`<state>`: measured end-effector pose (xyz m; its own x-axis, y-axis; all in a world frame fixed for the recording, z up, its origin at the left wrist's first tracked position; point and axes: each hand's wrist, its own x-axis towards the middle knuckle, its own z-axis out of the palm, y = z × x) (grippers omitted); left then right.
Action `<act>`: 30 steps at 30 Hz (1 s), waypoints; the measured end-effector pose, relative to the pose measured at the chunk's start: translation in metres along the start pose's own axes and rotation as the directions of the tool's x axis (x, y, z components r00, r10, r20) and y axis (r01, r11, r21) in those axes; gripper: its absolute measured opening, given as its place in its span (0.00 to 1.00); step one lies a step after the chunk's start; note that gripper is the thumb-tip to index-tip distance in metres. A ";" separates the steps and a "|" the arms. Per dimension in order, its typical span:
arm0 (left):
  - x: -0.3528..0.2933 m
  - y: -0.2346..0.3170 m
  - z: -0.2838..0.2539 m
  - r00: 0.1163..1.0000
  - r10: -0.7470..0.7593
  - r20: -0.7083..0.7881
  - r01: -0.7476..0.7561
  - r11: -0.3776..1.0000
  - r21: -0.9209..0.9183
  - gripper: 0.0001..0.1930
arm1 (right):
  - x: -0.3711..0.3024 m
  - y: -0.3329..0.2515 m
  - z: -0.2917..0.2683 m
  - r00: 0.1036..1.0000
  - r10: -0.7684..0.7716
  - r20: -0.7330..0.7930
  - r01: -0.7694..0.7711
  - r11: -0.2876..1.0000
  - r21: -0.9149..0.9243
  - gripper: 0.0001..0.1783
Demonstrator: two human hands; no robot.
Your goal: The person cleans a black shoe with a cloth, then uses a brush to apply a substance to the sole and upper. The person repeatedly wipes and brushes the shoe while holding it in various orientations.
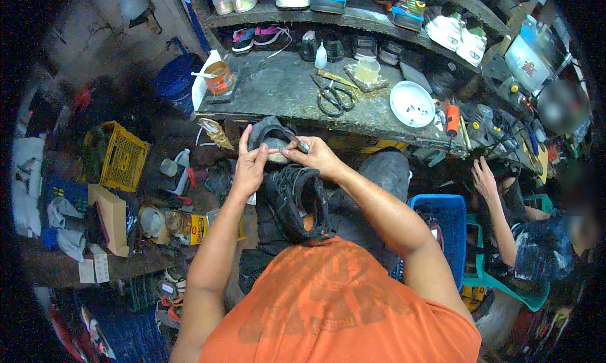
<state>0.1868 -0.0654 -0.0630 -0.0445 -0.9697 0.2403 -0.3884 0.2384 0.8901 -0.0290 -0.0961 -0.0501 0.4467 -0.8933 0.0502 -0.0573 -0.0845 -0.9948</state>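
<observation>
My left hand point(249, 164) grips the side of a dark shoe point(267, 127) above my lap, thumb pressed toward its light inner part. On the shoe's other side, my right hand point(315, 157) is closed with fingers pinched at its edge. A small greyish piece shows by those fingertips; whether it is a tool or part of the shoe I cannot tell. Just below both hands a second black shoe point(297, 202) with laces rests on my lap, its opening toward me.
Ahead stands a workbench point(271, 85) with scissors point(333, 98), a white plate point(411, 104), an orange tin point(218, 78) and a glue bottle point(321, 55). Shoes line the shelves behind. A blue basket point(445, 237) is at my right, near another person point(536, 243). A yellow crate point(125, 158) sits left.
</observation>
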 end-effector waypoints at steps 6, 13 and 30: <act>-0.012 0.004 0.012 0.790 -0.610 -0.058 0.568 0.765 -0.304 0.47 | -0.012 0.000 -0.011 0.997 0.016 0.073 -0.006 0.992 -0.126 0.13; -0.021 0.035 0.001 0.872 -0.483 0.074 0.470 0.789 -0.396 0.38 | -0.029 -0.020 -0.007 0.986 -0.136 0.095 0.149 0.978 -0.146 0.14; 0.021 0.096 0.011 0.972 -0.026 0.233 0.147 0.842 -0.519 0.43 | -0.051 -0.067 -0.053 0.956 0.271 0.108 -0.292 0.868 0.402 0.40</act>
<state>0.1382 -0.0637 0.0237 -0.2476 -0.9613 0.1206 0.1437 0.0866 0.9858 -0.0954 -0.0686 0.0183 0.5080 -0.8296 -0.2317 0.1791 0.3648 -0.9137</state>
